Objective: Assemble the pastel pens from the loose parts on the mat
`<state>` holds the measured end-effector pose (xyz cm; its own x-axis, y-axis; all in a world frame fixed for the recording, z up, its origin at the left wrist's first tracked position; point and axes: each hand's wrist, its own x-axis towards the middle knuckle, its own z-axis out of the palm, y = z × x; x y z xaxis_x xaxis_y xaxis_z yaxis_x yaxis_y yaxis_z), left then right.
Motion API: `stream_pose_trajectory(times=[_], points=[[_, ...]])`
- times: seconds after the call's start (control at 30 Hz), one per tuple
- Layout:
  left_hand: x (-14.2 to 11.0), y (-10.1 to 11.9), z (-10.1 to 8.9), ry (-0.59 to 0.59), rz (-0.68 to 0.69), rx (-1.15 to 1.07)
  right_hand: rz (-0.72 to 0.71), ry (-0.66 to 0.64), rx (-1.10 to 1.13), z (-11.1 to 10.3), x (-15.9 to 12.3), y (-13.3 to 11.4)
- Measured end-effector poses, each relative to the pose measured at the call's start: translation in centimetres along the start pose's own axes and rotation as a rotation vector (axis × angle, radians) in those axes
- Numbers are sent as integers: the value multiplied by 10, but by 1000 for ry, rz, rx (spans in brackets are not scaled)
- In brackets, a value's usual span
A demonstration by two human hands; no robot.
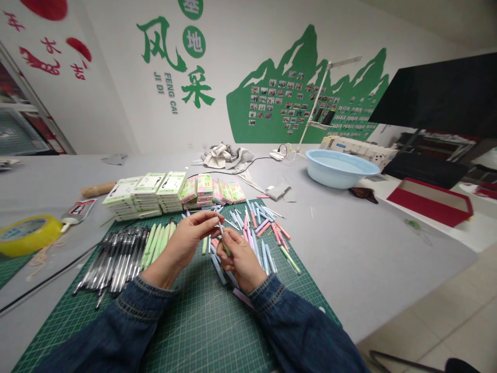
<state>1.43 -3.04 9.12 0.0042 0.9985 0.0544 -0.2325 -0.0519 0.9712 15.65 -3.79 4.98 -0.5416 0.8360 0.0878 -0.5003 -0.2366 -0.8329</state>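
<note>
My right hand [243,259] is closed round a slim pen [225,247] with a green barrel, held upright and slightly tilted. At the pen's upper end, the fingertips of my left hand [188,235] are pinched together; whether they hold a separate small part cannot be made out. Both hands are over a green cutting mat [198,326]. Loose pastel pen parts [267,254] in blue, pink, purple and green lie scattered around and behind my right hand. Left of my left hand, a row of light green pens [155,241] lies beside many clear pens with black grips [120,256].
Stacked green-white boxes [173,186] and pink-green boxes [205,187] line the mat's far edge. Yellow tape [31,235] and a glue tube [79,211] lie at left. A blue basin [341,171], crumpled cloth [225,156] and a sewing machine [361,147] are farther back.
</note>
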Motion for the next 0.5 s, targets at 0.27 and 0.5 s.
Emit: stream_pose_trajectory(times=[0.27,0.5], points=[[10,16,-13,-43,39,350,13,-8,10,-5,0,-8],[25,-36,-40,190,79,1034,0,-8,21,-7,1,-11]])
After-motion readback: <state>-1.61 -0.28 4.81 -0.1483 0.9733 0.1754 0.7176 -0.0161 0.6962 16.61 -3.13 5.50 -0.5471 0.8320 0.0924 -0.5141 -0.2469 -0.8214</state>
